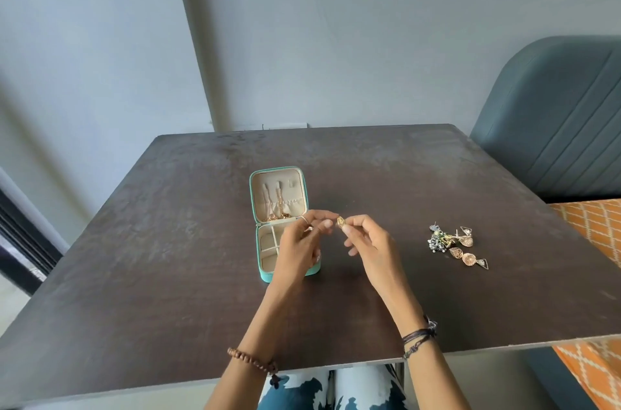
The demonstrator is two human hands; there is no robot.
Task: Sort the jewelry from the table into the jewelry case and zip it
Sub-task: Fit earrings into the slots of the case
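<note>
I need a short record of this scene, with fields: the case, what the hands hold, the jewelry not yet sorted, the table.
case: teal jewelry case, open, on the table left of centre; gold pieces in its lid
left hand: pinches the gold earring, above the case
right hand: pinches the same gold earring
unsorted: pile of earrings on the table, right of the hands
table: dark tabletop
zip: not yet closed

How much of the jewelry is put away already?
Some is: gold chains hang in the lid of the open jewelry case. Right now the left hand and right hand hold a small gold piece between them. A pile of earrings still waits on the table, and the case is unzipped.
</note>
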